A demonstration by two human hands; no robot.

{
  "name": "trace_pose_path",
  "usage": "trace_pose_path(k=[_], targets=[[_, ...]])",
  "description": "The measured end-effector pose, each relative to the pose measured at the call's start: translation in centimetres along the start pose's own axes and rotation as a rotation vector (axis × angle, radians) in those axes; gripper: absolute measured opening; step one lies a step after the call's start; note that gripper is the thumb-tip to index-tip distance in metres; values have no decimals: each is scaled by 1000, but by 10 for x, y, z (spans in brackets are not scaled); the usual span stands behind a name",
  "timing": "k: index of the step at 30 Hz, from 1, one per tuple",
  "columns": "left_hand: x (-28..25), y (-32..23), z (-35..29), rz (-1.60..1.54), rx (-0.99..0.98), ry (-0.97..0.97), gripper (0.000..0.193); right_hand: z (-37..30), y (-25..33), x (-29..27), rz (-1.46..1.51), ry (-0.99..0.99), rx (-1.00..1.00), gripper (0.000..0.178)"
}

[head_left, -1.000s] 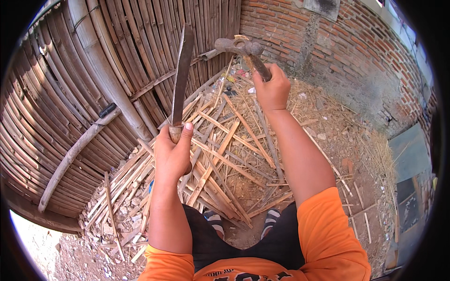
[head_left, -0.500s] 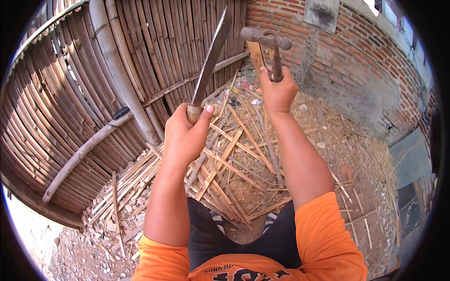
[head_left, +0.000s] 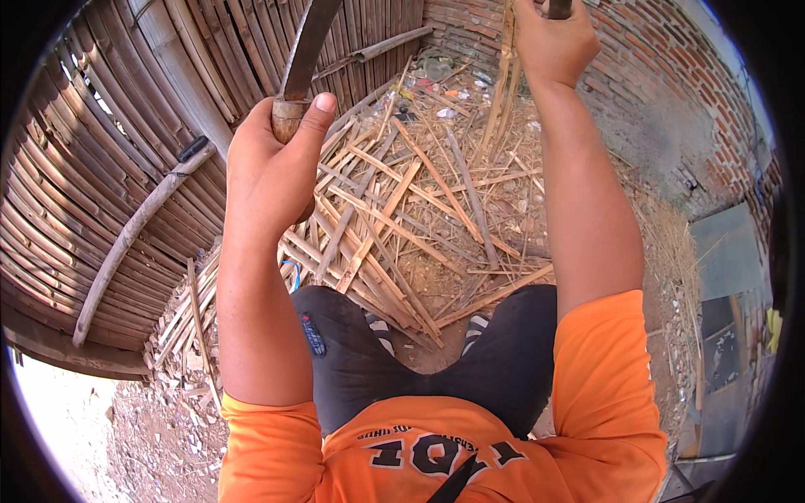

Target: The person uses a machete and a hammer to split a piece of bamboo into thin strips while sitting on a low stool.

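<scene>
- Orange sleeves (head_left: 272, 448) leave both forearms bare; the arms reach forward, well apart, over a pile of sticks (head_left: 394, 222) on the ground.
- Handling of knife and wood seems to be in hand, at a point between strokes: the knife (head_left: 303, 52) touches no wood that shows.
- Wooden and pale, the knife's handle (head_left: 288, 122) sits in the left hand (head_left: 270, 168); this grip is clamped around it, thumb laid along its upper end. The blade rises from the fist, leaning slightly right, its tip cut off by the upper edge.
- Right hand (head_left: 558, 46), the higher of the two, has its grip closed on a dark shaft (head_left: 558, 8); whatever tops the shaft is out of view.
- Beside the right thumb runs a wood strip (head_left: 504, 80), reaching down in front of the pile. It looks held by the same hand, though the contact is partly hidden.
- Any next move with the knife calls, I judge, for a firm left wrist, a steady strip and right fingers clear of the edge.
- Both wrists look fairly straight, the backs of the hands partly toward the camera; the trousered knees (head_left: 335, 335) are spread below.
</scene>
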State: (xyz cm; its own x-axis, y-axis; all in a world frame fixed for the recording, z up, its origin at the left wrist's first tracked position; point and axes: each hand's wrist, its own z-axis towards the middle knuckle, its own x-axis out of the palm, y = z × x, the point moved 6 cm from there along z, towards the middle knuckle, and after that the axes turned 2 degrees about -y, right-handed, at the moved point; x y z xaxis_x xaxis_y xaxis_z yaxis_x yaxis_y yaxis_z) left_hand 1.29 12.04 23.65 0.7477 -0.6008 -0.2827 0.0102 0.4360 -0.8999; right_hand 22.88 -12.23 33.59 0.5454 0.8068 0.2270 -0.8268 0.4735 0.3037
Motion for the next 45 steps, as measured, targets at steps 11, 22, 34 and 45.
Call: trace_pose_path(k=[11, 22, 34, 45], targets=[[-20, 59, -15, -3, -87, -39, 48, 54, 10, -16, 7, -71, 10, 20], [-29, 89, -41, 52, -164, -13, 43, -61, 10, 2, -65, 133, 164, 18], [-34, 88, -46, 68, -194, 0, 49, -81, 16, 11, -28, 155, 269, 18], [-18, 63, -41, 21, -93, 35, 42, -103, 32, -3, 75, 213, 389, 18]])
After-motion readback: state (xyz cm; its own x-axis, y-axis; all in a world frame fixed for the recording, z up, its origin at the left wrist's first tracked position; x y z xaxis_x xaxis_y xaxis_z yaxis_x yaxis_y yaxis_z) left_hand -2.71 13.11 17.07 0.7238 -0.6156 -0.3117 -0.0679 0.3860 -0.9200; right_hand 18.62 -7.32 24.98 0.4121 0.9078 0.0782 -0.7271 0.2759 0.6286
